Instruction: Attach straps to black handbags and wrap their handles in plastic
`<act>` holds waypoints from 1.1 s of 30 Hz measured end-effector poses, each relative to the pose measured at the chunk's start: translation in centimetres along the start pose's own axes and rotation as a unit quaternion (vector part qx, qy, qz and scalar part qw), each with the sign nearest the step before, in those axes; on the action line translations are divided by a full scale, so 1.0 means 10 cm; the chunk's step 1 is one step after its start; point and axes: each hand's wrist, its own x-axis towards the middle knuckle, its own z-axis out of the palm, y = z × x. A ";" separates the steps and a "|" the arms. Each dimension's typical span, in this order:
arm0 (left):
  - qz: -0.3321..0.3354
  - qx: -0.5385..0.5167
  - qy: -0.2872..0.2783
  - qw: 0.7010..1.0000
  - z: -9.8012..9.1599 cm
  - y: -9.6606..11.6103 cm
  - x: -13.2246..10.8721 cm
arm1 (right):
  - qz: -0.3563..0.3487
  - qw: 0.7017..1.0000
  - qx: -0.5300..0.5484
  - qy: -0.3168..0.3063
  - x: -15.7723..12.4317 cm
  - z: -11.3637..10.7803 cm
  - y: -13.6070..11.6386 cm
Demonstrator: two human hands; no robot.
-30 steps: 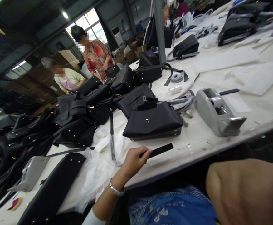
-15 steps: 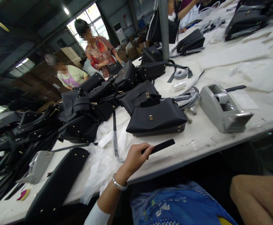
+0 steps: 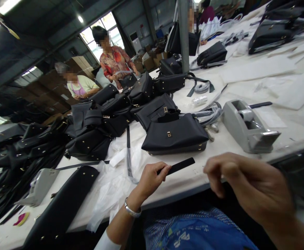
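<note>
My left hand [image 3: 149, 180] pinches one end of a flat black strip [image 3: 181, 166], which lies just above the white table's near edge [image 3: 219, 152]. My right hand [image 3: 248, 187] hovers close to the camera, right of the strip's free end, fingers curled and pressed together; whether anything is in them I cannot make out. A black handbag with a gold clasp [image 3: 175, 134] lies just beyond the strip. A grey tape dispenser [image 3: 248, 126] stands to the right of the bag.
Many black handbags [image 3: 107, 114] are heaped across the table's left and middle. White wrapping paper [image 3: 115, 173] lies by my left wrist, a second tape dispenser [image 3: 38, 185] at the left. Two people [image 3: 112, 64] stand at the far side. A grey post [image 3: 183, 34] rises mid-table.
My right hand has come up from low at the right to just right of the strip's end. My left hand keeps its hold on the strip.
</note>
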 end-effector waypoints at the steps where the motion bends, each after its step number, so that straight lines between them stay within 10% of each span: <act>1: 0.000 -0.001 0.000 1.000 0.00 0.00 0.00 | -0.021 1.000 -0.018 0.002 0.07 0.08 0.06; 9: 0.047 0.055 0.007 0.997 0.07 0.07 -0.06 | 0.058 0.986 -0.033 -0.154 0.25 0.39 0.78; 24: 0.053 0.024 0.182 0.982 0.47 0.22 0.09 | 0.095 0.972 -0.005 -0.214 0.09 0.71 0.79; 33: 0.055 -0.035 0.144 0.987 0.17 0.17 0.00 | 0.179 0.959 0.100 -0.197 0.07 0.72 0.82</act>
